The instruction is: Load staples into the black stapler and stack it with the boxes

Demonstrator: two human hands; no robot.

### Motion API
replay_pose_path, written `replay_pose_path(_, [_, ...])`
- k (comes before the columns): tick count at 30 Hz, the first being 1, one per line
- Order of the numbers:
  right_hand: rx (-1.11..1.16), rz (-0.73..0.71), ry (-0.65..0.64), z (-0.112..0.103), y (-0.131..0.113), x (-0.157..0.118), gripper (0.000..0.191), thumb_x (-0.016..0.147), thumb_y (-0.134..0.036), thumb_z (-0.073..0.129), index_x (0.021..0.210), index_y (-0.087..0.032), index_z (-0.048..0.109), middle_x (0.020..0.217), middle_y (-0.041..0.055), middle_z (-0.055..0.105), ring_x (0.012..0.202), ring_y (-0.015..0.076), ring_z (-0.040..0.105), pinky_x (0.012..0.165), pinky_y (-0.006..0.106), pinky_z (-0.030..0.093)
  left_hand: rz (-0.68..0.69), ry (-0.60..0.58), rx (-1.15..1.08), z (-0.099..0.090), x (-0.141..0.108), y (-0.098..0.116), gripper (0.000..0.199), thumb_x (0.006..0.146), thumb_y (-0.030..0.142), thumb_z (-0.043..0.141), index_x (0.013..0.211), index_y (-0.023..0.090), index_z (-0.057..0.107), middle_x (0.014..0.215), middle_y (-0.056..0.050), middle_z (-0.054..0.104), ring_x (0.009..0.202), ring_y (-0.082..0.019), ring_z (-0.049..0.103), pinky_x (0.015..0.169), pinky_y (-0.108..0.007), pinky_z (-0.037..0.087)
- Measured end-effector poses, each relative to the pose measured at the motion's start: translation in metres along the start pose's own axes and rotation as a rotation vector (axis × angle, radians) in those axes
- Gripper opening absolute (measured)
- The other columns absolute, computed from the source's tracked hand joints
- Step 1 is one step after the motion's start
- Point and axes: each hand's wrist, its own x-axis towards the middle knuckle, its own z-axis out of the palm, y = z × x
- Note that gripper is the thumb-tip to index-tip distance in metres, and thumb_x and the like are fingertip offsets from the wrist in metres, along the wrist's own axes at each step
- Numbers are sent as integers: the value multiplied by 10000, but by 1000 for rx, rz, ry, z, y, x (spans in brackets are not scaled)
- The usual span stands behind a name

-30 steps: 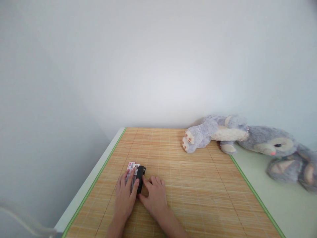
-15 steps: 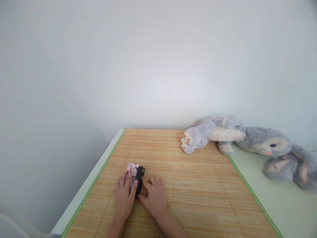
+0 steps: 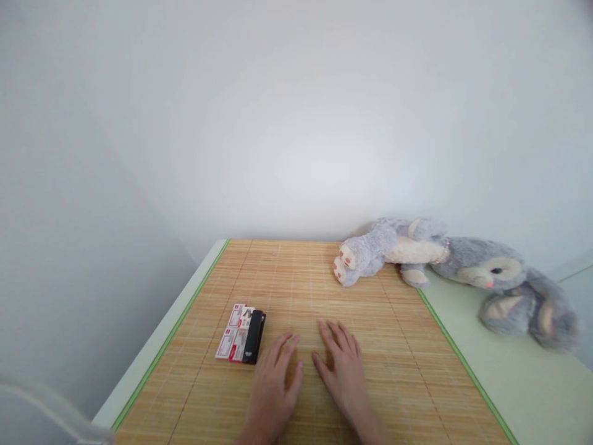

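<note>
A black stapler (image 3: pixel 253 337) lies lengthwise on the bamboo mat, left of centre. Along its left side are red-and-white printed boxes or cards (image 3: pixel 234 334), close against it. To the right of the stapler is my left hand (image 3: pixel 274 386), fingers apart and holding nothing. My right hand (image 3: pixel 343 371) rests over the mat further right, its fingers spread and nothing in them. Neither hand touches the stapler.
The bamboo mat (image 3: pixel 296 278) has green edging and covers much of the pale table (image 3: pixel 532 371). A grey plush rabbit (image 3: pixel 417 250) lies across the back right. A pale blurred cord (image 3: pixel 50 411) shows at the lower left.
Both hands have let go of the stapler and cards and moved to the right. The stapler and cards now lie uncovered. The view has shifted slightly.
</note>
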Motion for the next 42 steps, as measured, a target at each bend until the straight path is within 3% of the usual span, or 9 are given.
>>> replay_pose_path(2, [-110, 70, 5, -4, 24, -9, 675, 989, -552, 470, 1611, -324, 336, 1673, 30, 340, 1557, 337, 230, 1233, 566, 221, 36, -87, 32, 17, 9, 15, 633, 996, 377, 512, 1602, 318, 337, 1635, -44, 410, 1509, -279, 364, 1206, -487, 385])
replay_pose_path(4, [-201, 112, 9, -6, 39, -18, 724, 987, -629, 414, 1628, -320, 283, 1708, 17, 245, 1582, 360, 140, 1241, 612, 159, 25, -95, 86, 30, 19, 22, 703, 979, 434, 543, 1622, 315, 283, 1673, -49, 344, 1553, -324, 273, 1228, -555, 326])
replay_pose_path(8, [-303, 142, 22, -5, 41, -27, 756, 981, -687, 369, 1634, -327, 250, 1722, 12, 178, 1590, 389, 62, 1230, 670, 99, -24, -58, 172, 41, 29, 24, 699, 983, 499, 522, 1619, 333, 285, 1692, -41, 297, 1580, -360, 185, 1243, -633, 217])
replay_pose_path(12, [-327, 152, 20, 1, 29, -19, 737, 980, -703, 374, 1624, -359, 267, 1722, 15, 168, 1583, 425, 42, 1198, 735, 61, -36, -35, 202, 43, 28, 24, 724, 971, 523, 532, 1621, 355, 262, 1694, -35, 287, 1580, -386, 165, 1231, -683, 167])
replay_pose_path(18, [-287, 120, 9, 4, 22, -7, 713, 1000, -674, 367, 1627, -355, 250, 1719, 15, 177, 1589, 399, 35, 1215, 714, 40, -51, -36, 215, 46, 29, 25, 725, 970, 529, 528, 1622, 369, 252, 1696, -25, 282, 1576, -387, 175, 1227, -681, 178])
replay_pose_path(42, [-225, 113, 22, 1, 22, -7, 652, 1024, -574, 344, 1630, -357, 243, 1719, 0, 176, 1594, 370, 53, 1225, 696, 58, -69, -43, 222, 46, 29, 26, 694, 987, 489, 499, 1623, 371, 250, 1703, -13, 259, 1583, -374, 158, 1226, -680, 196])
